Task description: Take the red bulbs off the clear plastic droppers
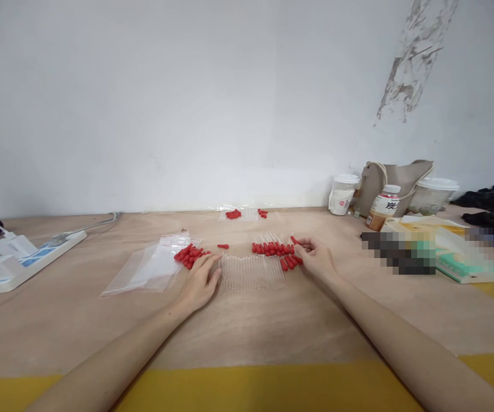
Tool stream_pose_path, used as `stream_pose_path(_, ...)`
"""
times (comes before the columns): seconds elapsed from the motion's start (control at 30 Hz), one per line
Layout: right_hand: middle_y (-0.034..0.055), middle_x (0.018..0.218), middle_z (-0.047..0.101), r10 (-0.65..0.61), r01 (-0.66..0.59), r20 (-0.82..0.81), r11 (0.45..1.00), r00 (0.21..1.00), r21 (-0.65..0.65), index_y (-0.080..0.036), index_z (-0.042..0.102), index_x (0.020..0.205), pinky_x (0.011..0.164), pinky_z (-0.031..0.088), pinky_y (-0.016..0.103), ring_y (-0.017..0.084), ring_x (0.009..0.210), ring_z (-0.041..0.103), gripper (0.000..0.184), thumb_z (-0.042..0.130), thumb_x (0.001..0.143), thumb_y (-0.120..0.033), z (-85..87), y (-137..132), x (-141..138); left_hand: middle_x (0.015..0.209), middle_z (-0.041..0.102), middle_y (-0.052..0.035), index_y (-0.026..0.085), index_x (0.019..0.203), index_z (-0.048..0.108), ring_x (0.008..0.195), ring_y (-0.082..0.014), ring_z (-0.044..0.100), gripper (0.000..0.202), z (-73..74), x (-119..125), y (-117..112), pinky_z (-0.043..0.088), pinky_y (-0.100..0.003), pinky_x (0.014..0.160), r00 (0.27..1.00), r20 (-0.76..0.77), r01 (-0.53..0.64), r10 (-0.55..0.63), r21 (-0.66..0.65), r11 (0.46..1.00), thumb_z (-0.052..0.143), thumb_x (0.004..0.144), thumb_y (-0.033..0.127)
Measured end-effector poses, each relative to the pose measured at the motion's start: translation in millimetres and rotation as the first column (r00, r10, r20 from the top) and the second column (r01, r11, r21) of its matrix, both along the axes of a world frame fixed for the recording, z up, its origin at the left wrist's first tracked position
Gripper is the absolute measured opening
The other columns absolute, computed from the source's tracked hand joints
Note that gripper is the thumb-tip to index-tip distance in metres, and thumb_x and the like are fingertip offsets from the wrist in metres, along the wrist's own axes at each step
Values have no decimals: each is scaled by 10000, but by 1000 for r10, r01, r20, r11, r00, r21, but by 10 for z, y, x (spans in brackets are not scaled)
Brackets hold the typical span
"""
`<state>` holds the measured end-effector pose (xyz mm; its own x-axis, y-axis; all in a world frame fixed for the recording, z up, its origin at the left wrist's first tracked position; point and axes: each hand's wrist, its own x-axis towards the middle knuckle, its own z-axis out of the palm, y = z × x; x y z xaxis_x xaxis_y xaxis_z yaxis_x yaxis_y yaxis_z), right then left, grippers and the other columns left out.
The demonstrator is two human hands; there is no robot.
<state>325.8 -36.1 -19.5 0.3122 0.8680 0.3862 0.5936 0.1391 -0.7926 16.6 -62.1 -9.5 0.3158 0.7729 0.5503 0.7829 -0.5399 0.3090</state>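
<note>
A row of clear glass dropper tubes (253,273) lies side by side on the wooden table in front of me. At its left end rests my left hand (201,280), fingers stretched out and fingertips by the first tubes. Under and behind that hand is a pile of red rubber bulbs (186,254). My right hand (314,256) is closed in a pinch, with a red rubber bulb (293,240) at its fingertips. Beside it, tubes fitted with red bulbs (270,248) lie behind the row, and several loose bulbs (288,262) lie nearer. One single bulb (223,246) sits apart.
Clear plastic bags (143,269) lie left of the pile; another bag with red bulbs (233,214) is by the wall. A power strip (36,260) stands far left. To the right are a paper cup (343,195), a bottle (383,209), a grey bag (401,180) and a green-white box (465,263).
</note>
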Motion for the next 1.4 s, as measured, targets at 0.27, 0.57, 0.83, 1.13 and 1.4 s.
stream_pose_path(0.27,27,750,632,327,-522,527,808,784,274,-231,636,877,754,336,333,168,770,496,167,501,786,-192,89,-487,-512,1216,498,-76,226,1223,450,1122,-239,418,455,105,78,-125,314,-408,951,988,-138,101,-66,267,958,525,800,377)
stream_pose_path(0.57,-1,732,660,235,-569,674,754,700,329,-244,642,870,703,267,318,141,704,469,150,503,819,-225,24,-537,-652,680,632,-11,241,920,651,712,-149,504,229,91,183,-201,297,-380,830,939,-305,243,-156,273,931,436,867,302)
stream_pose_path(0.83,3,726,671,143,-566,729,735,669,375,-267,659,872,703,244,336,150,709,466,184,551,794,-394,-10,-511,-686,656,627,3,219,863,638,692,-142,491,194,87,206,-209,285,-386,836,916,-355,306,-189,313,899,449,860,258)
stream_pose_path(1.13,-5,554,598,145,-589,773,737,617,332,-212,625,663,708,218,333,138,682,442,221,524,822,-328,71,-538,-684,586,608,8,226,816,646,670,-150,483,194,123,212,-223,281,-399,823,916,-356,303,-184,316,899,455,844,233)
stream_pose_path(1.4,-12,562,610,159,-626,791,709,590,325,-241,648,725,706,195,335,138,707,444,193,511,831,-325,85,-553,-638,571,596,16,210,806,633,656,-144,473,159,88,203,-228,283,-399,825,915,-351,333,-201,372,867,476,825,196)
